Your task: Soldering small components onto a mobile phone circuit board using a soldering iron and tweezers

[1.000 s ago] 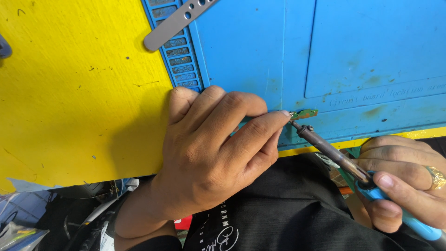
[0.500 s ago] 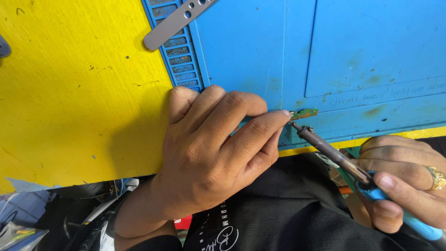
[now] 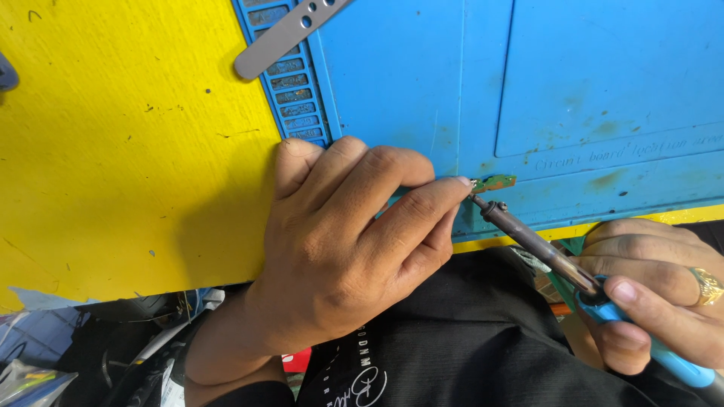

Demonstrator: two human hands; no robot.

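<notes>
Pinning a tiny green circuit board (image 3: 494, 182) against the blue silicone work mat (image 3: 422, 83) near its front edge, my left hand (image 3: 347, 241) presses it with one narrow fingertip (image 3: 458, 183). My right hand (image 3: 656, 294) is closed around the blue-handled soldering iron with a brown metal barrel (image 3: 532, 241), its tip touching the board beside that finger. A small slip could burn my fingertip or flick the board away, I judge.
</notes>
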